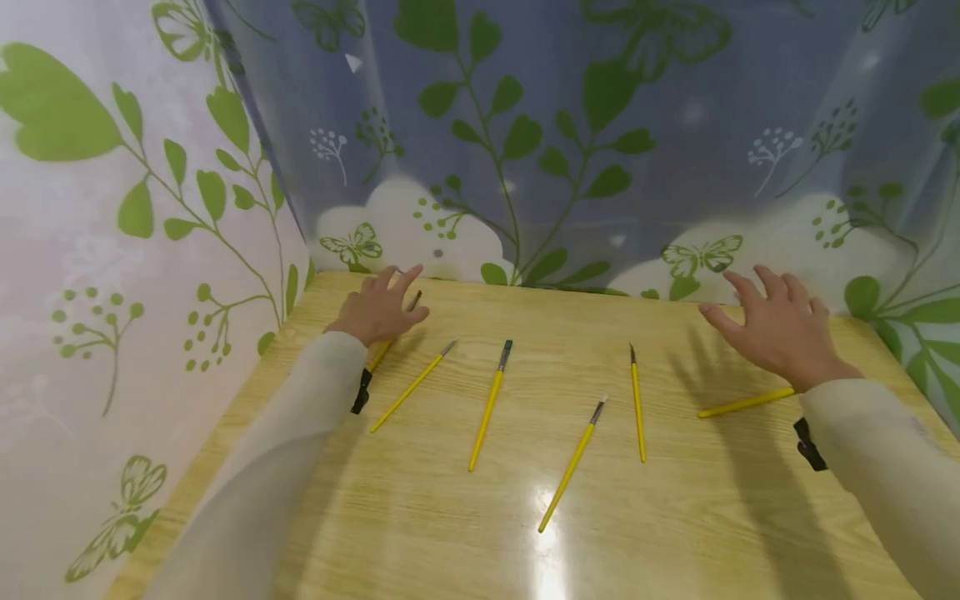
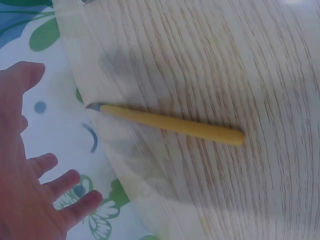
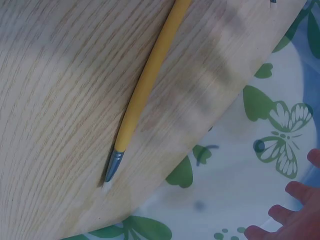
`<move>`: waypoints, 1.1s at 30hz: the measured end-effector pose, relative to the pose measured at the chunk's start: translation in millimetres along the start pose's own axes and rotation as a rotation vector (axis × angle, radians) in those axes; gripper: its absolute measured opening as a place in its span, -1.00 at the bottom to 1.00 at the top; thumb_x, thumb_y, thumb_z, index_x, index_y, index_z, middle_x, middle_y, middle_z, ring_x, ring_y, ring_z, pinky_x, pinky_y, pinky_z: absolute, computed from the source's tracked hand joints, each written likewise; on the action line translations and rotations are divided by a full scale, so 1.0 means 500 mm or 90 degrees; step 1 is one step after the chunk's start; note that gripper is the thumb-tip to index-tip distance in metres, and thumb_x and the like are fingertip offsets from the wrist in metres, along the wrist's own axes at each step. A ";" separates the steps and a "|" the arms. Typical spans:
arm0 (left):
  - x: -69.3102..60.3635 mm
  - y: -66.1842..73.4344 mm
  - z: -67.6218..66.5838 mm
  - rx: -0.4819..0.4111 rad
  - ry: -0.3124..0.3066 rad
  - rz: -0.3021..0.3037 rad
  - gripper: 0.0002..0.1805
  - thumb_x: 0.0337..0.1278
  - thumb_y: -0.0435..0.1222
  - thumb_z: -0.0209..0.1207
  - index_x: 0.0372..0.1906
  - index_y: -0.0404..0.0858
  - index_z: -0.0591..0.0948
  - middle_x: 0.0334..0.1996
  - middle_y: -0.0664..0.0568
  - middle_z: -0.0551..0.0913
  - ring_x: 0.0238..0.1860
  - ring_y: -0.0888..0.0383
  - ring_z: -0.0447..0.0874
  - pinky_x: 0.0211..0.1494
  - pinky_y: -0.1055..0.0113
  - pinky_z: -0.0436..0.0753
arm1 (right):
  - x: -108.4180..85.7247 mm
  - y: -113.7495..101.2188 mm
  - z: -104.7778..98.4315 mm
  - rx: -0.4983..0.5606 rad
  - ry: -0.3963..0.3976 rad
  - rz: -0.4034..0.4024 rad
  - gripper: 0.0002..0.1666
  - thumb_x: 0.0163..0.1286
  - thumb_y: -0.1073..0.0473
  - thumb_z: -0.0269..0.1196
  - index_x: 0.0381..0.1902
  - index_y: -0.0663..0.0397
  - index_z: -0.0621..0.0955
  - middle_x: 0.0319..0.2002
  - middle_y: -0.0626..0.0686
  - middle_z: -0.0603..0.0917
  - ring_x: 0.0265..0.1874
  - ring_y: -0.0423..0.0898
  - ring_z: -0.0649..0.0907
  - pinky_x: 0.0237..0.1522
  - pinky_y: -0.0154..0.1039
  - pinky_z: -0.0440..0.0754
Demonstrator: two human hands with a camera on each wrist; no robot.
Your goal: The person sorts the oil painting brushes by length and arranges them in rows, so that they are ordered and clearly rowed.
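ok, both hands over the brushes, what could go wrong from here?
1. The left brush has its tip close to the edge of the table; a nudge that way might push it over.
2. The next brush lies near it, so the left hand could knock that one while reaching down.
3. The right sleeve hides the tip of the right brush from the head view, so aiming by that view alone may miss.

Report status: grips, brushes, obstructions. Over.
Left grip and right grip holding nothing. Six yellow-handled brushes lying apart on table. In head view, left grip partly covers leftmost brush, right arm partly covers rightmost brush.
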State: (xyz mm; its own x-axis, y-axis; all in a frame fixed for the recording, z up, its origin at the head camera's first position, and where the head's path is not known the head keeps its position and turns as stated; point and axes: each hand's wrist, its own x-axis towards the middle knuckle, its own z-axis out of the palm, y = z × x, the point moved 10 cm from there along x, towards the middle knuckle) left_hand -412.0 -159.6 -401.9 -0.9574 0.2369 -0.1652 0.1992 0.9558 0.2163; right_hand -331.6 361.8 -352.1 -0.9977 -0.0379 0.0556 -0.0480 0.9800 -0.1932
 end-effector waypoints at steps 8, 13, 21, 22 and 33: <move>-0.010 0.000 -0.014 -0.008 -0.020 0.005 -0.13 0.61 0.00 0.12 0.81 0.07 0.01 0.71 -0.33 0.12 0.50 -0.43 0.43 0.07 -0.32 0.68 | -0.024 0.027 -0.008 -0.007 -0.015 0.011 0.10 0.65 -0.53 -0.13 0.73 0.19 0.13 0.66 0.58 -0.03 0.57 0.73 -0.05 0.41 0.75 -0.05; -0.006 -0.004 -0.008 0.006 -0.050 -0.006 -0.17 0.60 -0.05 0.16 0.78 0.04 0.09 0.62 -0.34 0.30 -0.06 -0.21 0.74 -0.30 -0.01 0.60 | -0.039 0.048 -0.007 -0.018 -0.021 0.022 0.09 0.67 -0.52 -0.15 0.73 0.20 0.13 0.65 0.60 -0.02 0.55 0.73 -0.02 0.38 0.76 0.00; -0.011 -0.023 0.015 -0.019 -0.082 -0.026 -0.24 0.57 -0.14 0.20 0.72 -0.08 0.23 0.38 -0.28 0.61 -0.13 -0.09 0.70 -0.27 0.09 0.56 | -0.041 0.066 -0.010 -0.049 -0.023 -0.004 0.04 0.69 -0.43 -0.06 0.69 0.28 0.15 0.55 0.68 0.10 0.48 0.73 0.11 0.44 0.67 0.05; -0.012 -0.025 0.018 -0.018 -0.082 -0.027 -0.25 0.56 -0.14 0.21 0.71 -0.09 0.24 0.41 -0.29 0.59 -0.05 -0.12 0.72 -0.21 0.04 0.62 | -0.041 0.067 -0.010 -0.052 -0.026 -0.008 0.04 0.69 -0.42 -0.05 0.70 0.29 0.15 0.54 0.69 0.11 0.47 0.72 0.13 0.45 0.65 0.06; -0.012 -0.039 0.046 -0.002 -0.109 -0.047 -0.39 0.53 -0.14 0.22 0.55 -0.10 0.36 0.09 -0.20 0.71 -0.36 -0.01 0.61 -0.36 0.15 0.50 | -0.060 0.104 0.001 -0.066 -0.106 0.015 0.04 0.73 -0.36 -0.13 0.70 0.41 0.02 0.33 0.81 0.30 0.22 0.77 0.39 0.21 0.66 0.35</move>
State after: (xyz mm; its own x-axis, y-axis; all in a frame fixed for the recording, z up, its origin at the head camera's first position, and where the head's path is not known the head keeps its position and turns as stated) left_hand -405.6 -175.7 -427.1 -0.9197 0.1930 -0.3418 0.1293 0.9711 0.2005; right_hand -304.3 413.8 -364.5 -0.9930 -0.0380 -0.1120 -0.0279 0.9955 -0.0902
